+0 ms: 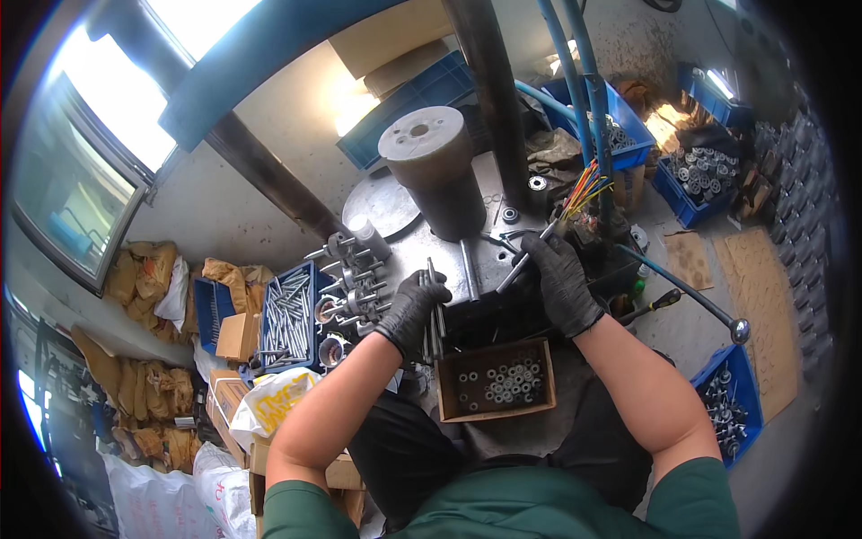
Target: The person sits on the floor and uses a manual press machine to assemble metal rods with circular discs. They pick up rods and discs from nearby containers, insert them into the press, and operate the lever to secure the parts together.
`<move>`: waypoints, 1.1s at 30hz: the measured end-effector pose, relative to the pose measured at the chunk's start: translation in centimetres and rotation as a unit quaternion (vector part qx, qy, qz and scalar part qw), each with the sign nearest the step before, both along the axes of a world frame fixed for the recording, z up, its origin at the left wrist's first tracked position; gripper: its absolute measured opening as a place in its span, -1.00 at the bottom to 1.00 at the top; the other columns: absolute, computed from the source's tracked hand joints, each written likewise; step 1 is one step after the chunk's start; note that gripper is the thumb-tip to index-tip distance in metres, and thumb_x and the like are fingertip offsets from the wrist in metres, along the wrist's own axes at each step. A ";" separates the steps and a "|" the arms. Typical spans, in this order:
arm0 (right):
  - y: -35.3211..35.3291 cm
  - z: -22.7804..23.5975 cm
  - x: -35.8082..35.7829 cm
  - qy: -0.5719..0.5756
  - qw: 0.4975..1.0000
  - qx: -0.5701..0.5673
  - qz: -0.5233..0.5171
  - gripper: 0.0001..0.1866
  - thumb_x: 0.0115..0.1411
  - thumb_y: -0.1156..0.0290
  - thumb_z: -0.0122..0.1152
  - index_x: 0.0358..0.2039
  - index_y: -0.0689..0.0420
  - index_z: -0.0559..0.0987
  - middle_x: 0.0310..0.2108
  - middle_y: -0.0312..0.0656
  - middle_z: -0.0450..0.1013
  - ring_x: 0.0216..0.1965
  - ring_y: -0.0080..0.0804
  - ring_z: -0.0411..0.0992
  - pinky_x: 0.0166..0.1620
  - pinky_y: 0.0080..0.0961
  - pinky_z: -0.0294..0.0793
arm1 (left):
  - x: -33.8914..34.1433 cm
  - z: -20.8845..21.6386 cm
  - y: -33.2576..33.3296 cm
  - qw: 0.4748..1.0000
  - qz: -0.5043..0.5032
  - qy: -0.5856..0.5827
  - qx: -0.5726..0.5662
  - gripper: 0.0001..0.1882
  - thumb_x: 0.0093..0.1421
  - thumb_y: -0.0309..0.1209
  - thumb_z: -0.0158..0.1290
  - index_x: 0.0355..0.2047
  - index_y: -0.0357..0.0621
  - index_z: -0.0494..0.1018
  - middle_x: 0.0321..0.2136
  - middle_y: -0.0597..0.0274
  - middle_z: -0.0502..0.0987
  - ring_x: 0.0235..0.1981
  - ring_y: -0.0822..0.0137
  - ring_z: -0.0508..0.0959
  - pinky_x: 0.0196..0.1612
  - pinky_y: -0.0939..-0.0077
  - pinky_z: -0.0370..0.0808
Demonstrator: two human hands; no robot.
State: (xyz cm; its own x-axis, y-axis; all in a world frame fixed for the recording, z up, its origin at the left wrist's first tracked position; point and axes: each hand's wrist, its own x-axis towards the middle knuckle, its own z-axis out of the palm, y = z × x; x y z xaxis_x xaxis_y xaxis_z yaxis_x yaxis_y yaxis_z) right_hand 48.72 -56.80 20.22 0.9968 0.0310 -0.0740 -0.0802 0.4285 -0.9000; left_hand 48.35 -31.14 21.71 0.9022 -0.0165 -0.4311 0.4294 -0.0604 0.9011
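My left hand [415, 313], in a black glove, is closed around several thin metal shafts [435, 310] that stand nearly upright. My right hand [558, 277], gloved too, grips one metal shaft [515, 272] slantwise at the right front of the press table [492, 193]. Between my hands another metal rod [470, 269] lies over the table's front edge. Behind it stands a thick grey press cylinder [426, 171]. Two small bearings, one of them a dark ring [510, 215], rest on the table near my right hand. At the left edge, several shafts with round rotors [359, 292] stand clustered.
A cardboard box of small bearings [514, 382] sits below my hands. A blue bin of metal shafts [289, 314] stands at left. On the right are a lever with a ball end [739, 331], a screwdriver [660, 304] and blue bins of parts [738, 395]. Dark columns [492, 99] rise behind.
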 end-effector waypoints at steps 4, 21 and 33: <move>0.2 0.7 0.5 0.041 0.999 -0.024 -0.008 -0.74 0.43 0.16 0.26 -0.24 0.10 0.59 -0.46 -0.37 0.52 -0.51 -0.66 0.44 -0.40 -0.60 0.48 | 9.6 -3.3 2.3 0.957 0.015 -0.058 0.283 -0.44 -0.01 -0.35 0.28 -0.01 -0.33 0.43 -0.36 0.08 0.56 -0.37 0.20 0.57 -0.26 0.21 0.58; 2.6 -1.6 -1.0 -0.068 0.958 -0.252 0.121 -0.61 0.41 0.13 0.25 -0.18 0.28 0.60 -0.47 -0.11 0.55 -0.40 -0.43 0.48 -0.22 -0.29 0.55 | 10.5 -8.9 4.7 0.940 0.162 -0.257 0.154 -0.38 0.18 -0.52 0.14 0.29 -0.35 0.40 0.23 -0.18 0.50 0.26 0.01 0.49 0.32 0.24 0.42; 3.0 -3.0 -2.7 -0.019 0.957 -0.233 0.171 -0.60 0.47 0.13 0.22 0.06 0.22 0.56 -0.36 -0.28 0.52 -0.35 -0.60 0.43 -0.22 -0.46 0.54 | 1.7 -8.7 3.9 0.939 0.113 -0.325 -0.006 -0.44 0.18 -0.63 0.11 0.23 -0.24 0.41 0.12 0.06 0.53 0.18 0.17 0.51 0.30 0.29 0.44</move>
